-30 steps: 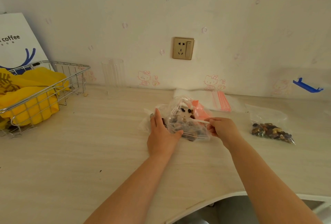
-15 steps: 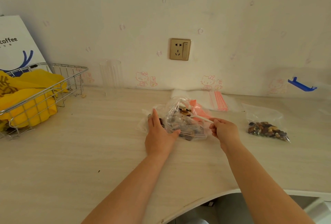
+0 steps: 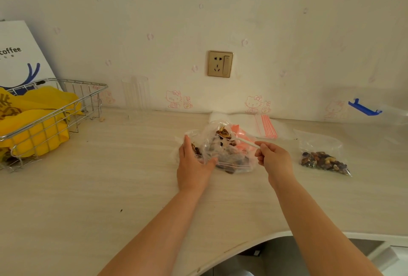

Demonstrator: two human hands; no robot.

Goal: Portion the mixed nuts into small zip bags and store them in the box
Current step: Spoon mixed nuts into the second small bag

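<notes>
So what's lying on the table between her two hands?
In the head view, a clear bag of mixed nuts lies between the left hand and right hand; the right one holds a white spoon loaded with nuts above it.

The only word I can read is "coffee", printed in dark letters on the white paper bag [image 3: 19,55] that leans against the wall at my far left, behind the wire basket [image 3: 53,108]. A smaller line of print sits just under that word, too tiny for me to make out. Below it the bag carries a blue curved mark. The wallpaper [image 3: 174,99] shows pink cartoon cat figures, with no lettering.
</notes>
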